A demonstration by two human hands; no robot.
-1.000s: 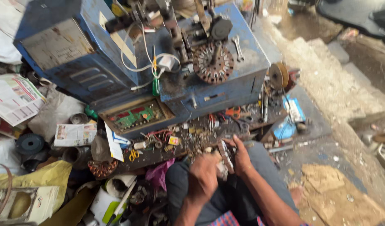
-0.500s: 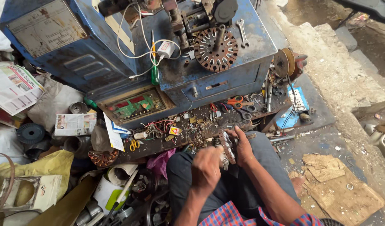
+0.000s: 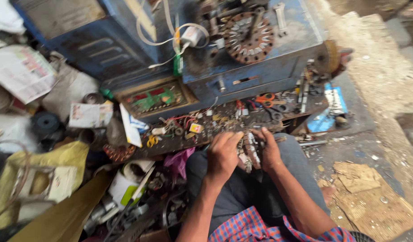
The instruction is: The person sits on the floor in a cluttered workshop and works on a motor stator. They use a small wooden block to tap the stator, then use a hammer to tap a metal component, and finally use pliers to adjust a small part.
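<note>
Left hand (image 3: 222,154) and right hand (image 3: 270,150) both pinching small metal part (image 3: 251,152) over lap, near cluttered tray's (image 3: 224,127) front edge.

The person wears a short-sleeved checked shirt (image 3: 260,226) in red, blue and white and dark grey trousers (image 3: 242,188), with both forearms bare down to each hand.
</note>
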